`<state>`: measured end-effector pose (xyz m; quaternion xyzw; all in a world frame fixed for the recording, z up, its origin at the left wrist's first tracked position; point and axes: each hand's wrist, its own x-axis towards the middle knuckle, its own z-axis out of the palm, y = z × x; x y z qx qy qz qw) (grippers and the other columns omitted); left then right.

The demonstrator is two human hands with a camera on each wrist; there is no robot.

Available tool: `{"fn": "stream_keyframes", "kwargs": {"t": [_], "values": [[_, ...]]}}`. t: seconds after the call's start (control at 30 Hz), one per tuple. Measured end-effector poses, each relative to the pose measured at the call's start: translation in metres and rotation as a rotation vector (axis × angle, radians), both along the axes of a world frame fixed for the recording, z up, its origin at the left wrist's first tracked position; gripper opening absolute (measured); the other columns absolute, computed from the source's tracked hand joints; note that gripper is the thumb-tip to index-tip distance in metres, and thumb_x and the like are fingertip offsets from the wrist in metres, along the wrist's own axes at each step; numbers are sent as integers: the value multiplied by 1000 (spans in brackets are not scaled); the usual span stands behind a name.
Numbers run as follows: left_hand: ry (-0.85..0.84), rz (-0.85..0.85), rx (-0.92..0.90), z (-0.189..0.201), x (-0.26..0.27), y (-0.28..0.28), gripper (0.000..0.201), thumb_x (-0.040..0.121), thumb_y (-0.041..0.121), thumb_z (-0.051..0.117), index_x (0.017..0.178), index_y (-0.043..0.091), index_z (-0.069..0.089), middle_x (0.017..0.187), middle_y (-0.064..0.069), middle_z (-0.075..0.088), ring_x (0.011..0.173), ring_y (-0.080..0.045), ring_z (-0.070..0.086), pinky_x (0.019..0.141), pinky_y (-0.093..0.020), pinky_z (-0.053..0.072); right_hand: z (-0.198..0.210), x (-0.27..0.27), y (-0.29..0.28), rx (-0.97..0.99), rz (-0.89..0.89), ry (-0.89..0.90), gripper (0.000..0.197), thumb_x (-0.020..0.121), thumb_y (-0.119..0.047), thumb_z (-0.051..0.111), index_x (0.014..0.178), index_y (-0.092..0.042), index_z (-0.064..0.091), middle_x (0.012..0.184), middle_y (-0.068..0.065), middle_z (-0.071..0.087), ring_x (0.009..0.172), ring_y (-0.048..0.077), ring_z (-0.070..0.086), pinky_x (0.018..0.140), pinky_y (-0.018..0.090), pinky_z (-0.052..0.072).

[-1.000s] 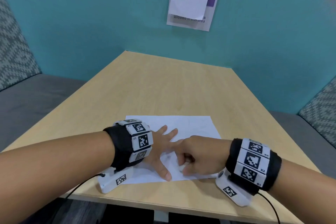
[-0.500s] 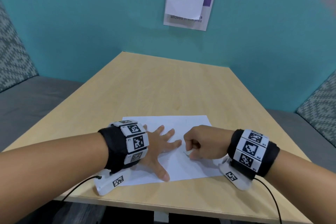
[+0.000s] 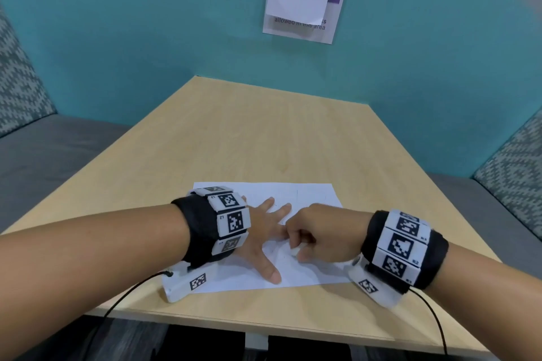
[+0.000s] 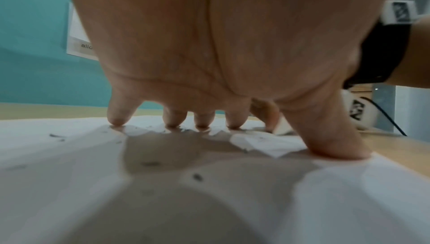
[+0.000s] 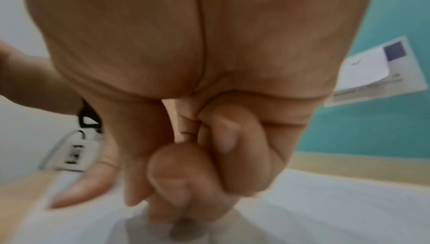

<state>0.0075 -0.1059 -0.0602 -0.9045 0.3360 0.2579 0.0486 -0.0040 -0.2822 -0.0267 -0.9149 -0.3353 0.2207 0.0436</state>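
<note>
Obs., standing at the table [image 3: 264,132]:

- Sheet of paper [image 3: 311,193] lies flat near the table's near edge.
- Left hand [image 3: 261,231] is spread wide on the sheet, palm arched. Its fingertips [image 4: 116,119] and thumb press down and pin it.
- Right hand [image 3: 322,231] is curled, pinching a small white piece, probably an eraser [image 3: 294,252]. The piece touches the sheet just beside the left index finger. The right wrist view is blurred, so the exact grip cannot be read.
- Dark crumbs [image 4: 149,164] are scattered over the sheet.

Step in hand, my reading: rubbing out faint pencil marks, mid-stroke.

Next move calls for short strokes with light pressure and the left hand holding firm. Otherwise the sheet may buckle or crease under the eraser. The crumbs will then want brushing off.

Against the earlier frames:

- Half a second back the right hand sat a little to the right, clear of the left fingers. Now it is up against them.
- A second back it sat nearer the sheet's near edge.
- This looks like back-and-forth rubbing.
- Left hand and sheet are unmoved
</note>
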Motion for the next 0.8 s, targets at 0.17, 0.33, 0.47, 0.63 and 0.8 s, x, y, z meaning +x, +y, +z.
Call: {"fn": "stream_keyframes", "kwargs": {"t": [0.17,0.33,0.47,0.63,0.8], "values": [[-3,8,-43,2,-4,0,87,82,64,66,153,49,18,164,0,-24,150,-33,-22,111,-74,0,-7,-16,8,39,73,94,9,83,-20,65,87,-25,58,71,-15,50,65,3,48,65,23,40],[1,14,13,-2,0,-1,100,82,67,63,155,49,-3,163,0,-27,149,-34,-24,113,-72,-1,-1,9,-6,-4,-60,-16,9,84,-23,68,91,-21,64,74,-13,52,66,3,47,66,23,41],[6,10,-46,-1,0,2,91,82,64,67,153,53,11,163,0,-26,149,-33,-24,112,-73,-2,-8,-12,3,28,44,100,9,83,-23,65,88,-27,58,73,-14,52,67,3,48,65,20,41],[-15,-2,40,-3,3,0,105,80,73,60,153,50,-12,162,4,-29,149,-31,-23,112,-73,-1,0,16,-10,0,-74,-37,8,83,-23,69,88,-22,62,69,-14,50,61,1,46,60,19,36],[4,8,-19,-1,1,2,92,81,69,64,151,56,6,162,4,-28,150,-29,-24,113,-71,-3,-7,-5,0,7,34,82,9,84,-25,67,89,-25,59,71,-14,49,65,2,46,66,21,40]]}}
